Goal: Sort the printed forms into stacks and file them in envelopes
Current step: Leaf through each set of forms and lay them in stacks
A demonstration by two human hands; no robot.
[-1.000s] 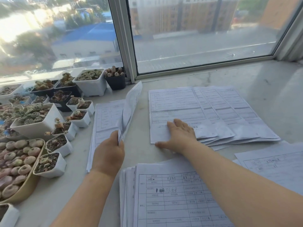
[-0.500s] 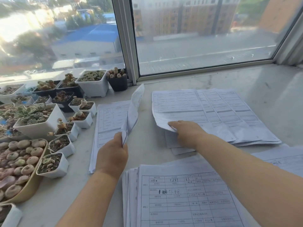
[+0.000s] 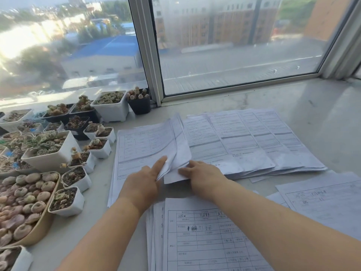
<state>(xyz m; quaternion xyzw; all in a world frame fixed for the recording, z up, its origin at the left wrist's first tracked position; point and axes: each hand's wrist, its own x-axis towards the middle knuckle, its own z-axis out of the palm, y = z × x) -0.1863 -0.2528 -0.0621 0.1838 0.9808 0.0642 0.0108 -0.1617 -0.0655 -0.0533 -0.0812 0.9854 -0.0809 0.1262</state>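
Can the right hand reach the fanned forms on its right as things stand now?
Probably yes. The right hand lies at the near left edge of the fanned forms, and nothing stands on them. But its fingers now hold a loose sheet together with the left hand.

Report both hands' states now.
Left hand: pinching the lifted sheets.
Right hand: gripping the same sheets' lower edge.
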